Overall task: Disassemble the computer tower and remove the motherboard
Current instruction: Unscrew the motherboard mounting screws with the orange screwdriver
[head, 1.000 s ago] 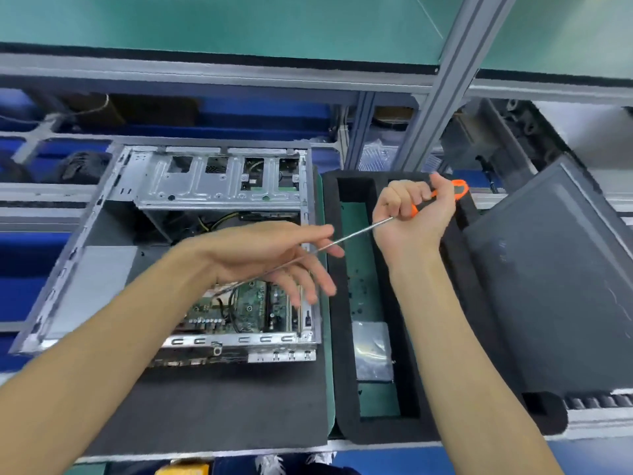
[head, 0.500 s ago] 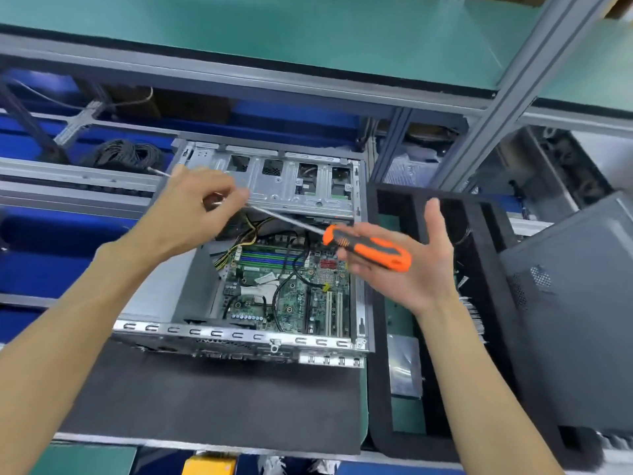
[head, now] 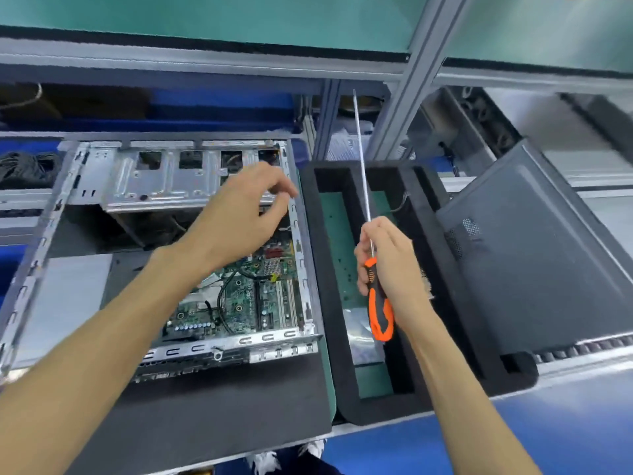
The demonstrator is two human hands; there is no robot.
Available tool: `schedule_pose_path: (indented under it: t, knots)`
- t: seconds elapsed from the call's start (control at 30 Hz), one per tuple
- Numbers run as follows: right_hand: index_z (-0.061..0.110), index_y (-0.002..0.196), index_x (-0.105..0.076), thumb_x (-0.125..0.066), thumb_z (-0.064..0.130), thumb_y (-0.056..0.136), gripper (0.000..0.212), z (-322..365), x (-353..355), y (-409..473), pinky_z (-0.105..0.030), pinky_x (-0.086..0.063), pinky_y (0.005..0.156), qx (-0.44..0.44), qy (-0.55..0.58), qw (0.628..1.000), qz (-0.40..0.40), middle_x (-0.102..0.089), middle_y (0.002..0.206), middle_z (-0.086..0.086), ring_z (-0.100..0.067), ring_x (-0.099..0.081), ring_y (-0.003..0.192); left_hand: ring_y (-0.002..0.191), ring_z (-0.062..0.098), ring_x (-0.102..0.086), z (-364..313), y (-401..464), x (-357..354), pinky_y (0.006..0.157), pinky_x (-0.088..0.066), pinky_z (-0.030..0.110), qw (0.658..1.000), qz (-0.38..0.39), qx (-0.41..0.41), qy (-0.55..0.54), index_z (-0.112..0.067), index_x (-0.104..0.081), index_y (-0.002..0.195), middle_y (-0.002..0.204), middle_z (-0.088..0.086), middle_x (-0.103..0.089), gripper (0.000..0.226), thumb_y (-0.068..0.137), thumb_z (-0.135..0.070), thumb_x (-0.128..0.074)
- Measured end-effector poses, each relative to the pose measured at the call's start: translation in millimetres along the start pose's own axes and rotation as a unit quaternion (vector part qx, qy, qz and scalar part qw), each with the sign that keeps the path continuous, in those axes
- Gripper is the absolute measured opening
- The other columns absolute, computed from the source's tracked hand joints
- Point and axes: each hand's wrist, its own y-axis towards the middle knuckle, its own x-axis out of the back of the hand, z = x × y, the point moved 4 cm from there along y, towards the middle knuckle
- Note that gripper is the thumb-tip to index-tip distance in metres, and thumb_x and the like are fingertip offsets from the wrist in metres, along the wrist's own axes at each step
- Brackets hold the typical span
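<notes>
Motherboard (head: 239, 296) seated in open tower case (head: 191, 173) at left; right hand (head: 390, 265) gripping long screwdriver (head: 376, 296) upright, left hand (head: 239, 217) loosely curled, empty: shaft at risk of slipping and gouging board traces.

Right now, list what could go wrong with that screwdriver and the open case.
The right hand holds the screwdriver upright, its long shaft wobbling free; swung down carelessly, its tip might gouge the motherboard. The left hand hovers beside the case wall, whose metal edge could scrape it.
</notes>
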Motion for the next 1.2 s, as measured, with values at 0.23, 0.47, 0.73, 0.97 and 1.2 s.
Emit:
schedule_pose_path:
  t: [0.23,0.47,0.73,0.97,1.2]
  knots:
    - [0.004,0.078,-0.047,-0.042,0.028,0.101,0.034,-103,1,-15,-0.029,-0.034,0.053,-0.066,-0.22,0.968,-0.098,-0.056,0.066,-0.013,-0.018,-0.041,0.059,0.064,0.021,-0.063,40,-22,-48,0.061,-0.052,0.036,0.968,0.17,0.186,0.023,-0.032,-0.06,0.076,0.075,-0.006,-0.068,0.028,0.089,-0.009,-0.051]
    - [0.013,0.074,-0.058,-0.046,0.029,0.101,0.034,-145,-17,-13,-0.035,-0.042,0.054,-0.064,-0.399,0.91,-0.089,-0.061,0.062,-0.001,-0.024,-0.056,0.062,0.067,0.014,-0.063,63,-43,-60,0.062,-0.051,0.03,0.936,0.254,0.241,0.034,-0.028,-0.064,0.08,0.081,-0.008,-0.068,0.031,0.091,-0.004,-0.048]
    - [0.014,0.095,-0.058,-0.054,0.031,0.1,0.018,-143,-30,-3,-0.043,-0.053,0.069,-0.016,-0.475,0.879,-0.04,-0.067,0.079,-0.002,-0.026,-0.063,0.073,0.087,0.015,-0.068,75,-62,-63,0.087,-0.055,0.043,0.893,0.354,0.278,0.015,-0.026,-0.065,0.093,0.093,-0.005,-0.07,0.029,0.095,-0.003,-0.047]
    - [0.01,0.124,-0.055,-0.021,0.035,0.096,0.051,-135,-37,-11,-0.039,-0.043,0.088,0.044,-0.504,0.862,-0.036,-0.061,0.114,-0.007,-0.027,-0.054,0.103,0.079,0.009,-0.069,78,-68,-57,0.084,-0.056,0.04,0.9,0.337,0.277,-0.001,-0.026,-0.064,0.092,0.09,-0.006,-0.071,0.03,0.096,-0.003,-0.045]
    - [0.014,0.135,-0.053,-0.042,0.04,0.105,0.041,-132,-30,-6,-0.043,-0.038,0.102,0.052,-0.456,0.886,-0.074,-0.05,0.128,-0.01,-0.026,-0.045,0.118,0.071,0.006,-0.07,80,-64,-41,0.067,-0.05,0.025,0.92,0.276,0.276,-0.041,-0.022,-0.067,0.093,0.087,-0.004,-0.072,0.029,0.095,-0.001,-0.047]
